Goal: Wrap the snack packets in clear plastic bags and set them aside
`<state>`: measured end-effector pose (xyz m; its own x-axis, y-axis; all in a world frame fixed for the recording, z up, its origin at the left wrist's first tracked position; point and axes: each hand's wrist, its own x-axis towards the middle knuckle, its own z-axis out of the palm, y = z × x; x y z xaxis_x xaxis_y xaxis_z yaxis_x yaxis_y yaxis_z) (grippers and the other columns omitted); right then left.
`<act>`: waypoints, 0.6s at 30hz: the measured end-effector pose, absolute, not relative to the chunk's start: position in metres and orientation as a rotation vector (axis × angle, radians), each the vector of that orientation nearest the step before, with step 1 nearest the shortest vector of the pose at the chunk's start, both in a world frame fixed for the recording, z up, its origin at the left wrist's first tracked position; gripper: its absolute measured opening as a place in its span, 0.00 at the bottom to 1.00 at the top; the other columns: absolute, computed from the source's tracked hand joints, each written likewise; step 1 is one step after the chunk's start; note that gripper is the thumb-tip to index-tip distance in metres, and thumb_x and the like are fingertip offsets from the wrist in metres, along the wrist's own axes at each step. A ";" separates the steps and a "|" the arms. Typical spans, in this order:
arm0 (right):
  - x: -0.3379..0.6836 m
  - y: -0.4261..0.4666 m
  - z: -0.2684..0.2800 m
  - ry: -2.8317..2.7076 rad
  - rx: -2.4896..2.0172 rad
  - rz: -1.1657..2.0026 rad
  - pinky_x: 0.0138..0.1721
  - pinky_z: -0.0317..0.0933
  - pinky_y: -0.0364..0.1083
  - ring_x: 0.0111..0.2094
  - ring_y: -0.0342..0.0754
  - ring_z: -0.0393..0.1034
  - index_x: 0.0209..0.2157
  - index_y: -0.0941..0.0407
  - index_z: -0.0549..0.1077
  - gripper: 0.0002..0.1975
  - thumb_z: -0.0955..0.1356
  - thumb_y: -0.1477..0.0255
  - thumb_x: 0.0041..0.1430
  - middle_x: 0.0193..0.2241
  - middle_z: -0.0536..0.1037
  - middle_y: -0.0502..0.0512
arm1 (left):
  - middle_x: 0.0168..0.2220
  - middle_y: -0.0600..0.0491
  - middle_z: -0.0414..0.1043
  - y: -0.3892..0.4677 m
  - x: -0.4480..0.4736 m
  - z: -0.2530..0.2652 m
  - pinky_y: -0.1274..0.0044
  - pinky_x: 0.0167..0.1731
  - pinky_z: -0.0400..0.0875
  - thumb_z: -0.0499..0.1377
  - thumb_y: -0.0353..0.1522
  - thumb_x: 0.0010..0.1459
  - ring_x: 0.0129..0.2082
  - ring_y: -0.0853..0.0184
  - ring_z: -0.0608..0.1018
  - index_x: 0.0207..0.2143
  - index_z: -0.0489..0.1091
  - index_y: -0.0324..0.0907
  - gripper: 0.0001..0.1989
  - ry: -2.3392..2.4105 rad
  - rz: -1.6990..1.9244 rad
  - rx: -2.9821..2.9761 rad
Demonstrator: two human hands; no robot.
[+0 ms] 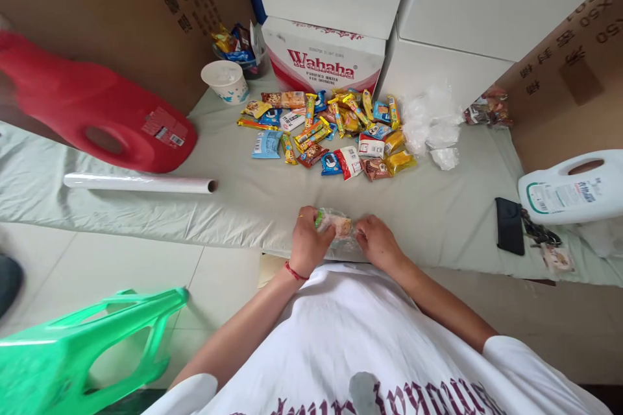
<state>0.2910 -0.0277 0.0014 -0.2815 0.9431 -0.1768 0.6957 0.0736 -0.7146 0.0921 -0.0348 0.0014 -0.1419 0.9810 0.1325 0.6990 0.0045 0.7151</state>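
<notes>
At the front edge of the cloth-covered table, my left hand (309, 241) grips a small snack packet (342, 227) with a green end, wrapped in clear plastic. The fingers of my right hand (380, 243) are pinched at the packet's right end, on the loose clear plastic. Beyond both hands lies a spread pile of wrapped snacks (314, 136) in yellow, blue, red and brown. To the right of that pile sits a heap of crumpled clear plastic bags (431, 120).
A red jug (107, 117) and a plastic-wrap roll (141, 183) lie on the left. Behind stand a paper cup (224, 81) and a Wahaha carton (324, 55). A phone (509, 225) and a white detergent bottle (574, 188) are at right, a green stool (92, 350) lower left.
</notes>
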 end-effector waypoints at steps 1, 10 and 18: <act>0.287 -0.031 0.000 -1.803 -1.588 1.205 0.41 0.61 0.48 0.35 0.49 0.65 0.31 0.54 0.73 0.04 0.67 0.73 0.60 0.30 0.73 0.53 | 0.39 0.50 0.70 -0.037 0.099 0.003 0.71 0.36 0.70 0.62 0.30 0.54 0.36 0.63 0.75 0.38 0.64 0.44 0.10 1.829 0.980 1.828; 0.292 -0.028 0.021 -0.554 -0.966 1.901 0.38 0.70 0.48 0.39 0.51 0.74 0.39 0.54 0.78 0.16 0.72 0.59 0.53 0.37 0.81 0.54 | 0.48 0.47 0.76 -0.031 0.143 -0.003 0.63 0.56 0.64 0.57 0.21 0.55 0.56 0.57 0.74 0.40 0.71 0.45 0.13 0.955 1.126 2.690; 0.413 0.025 0.012 -0.474 -1.277 1.199 0.37 0.72 0.49 0.38 0.49 0.77 0.37 0.51 0.74 0.16 0.78 0.66 0.47 0.38 0.81 0.53 | 0.52 0.43 0.67 -0.016 0.123 0.002 0.59 0.55 0.71 0.56 0.26 0.54 0.58 0.55 0.71 0.49 0.62 0.45 0.19 1.067 1.298 2.032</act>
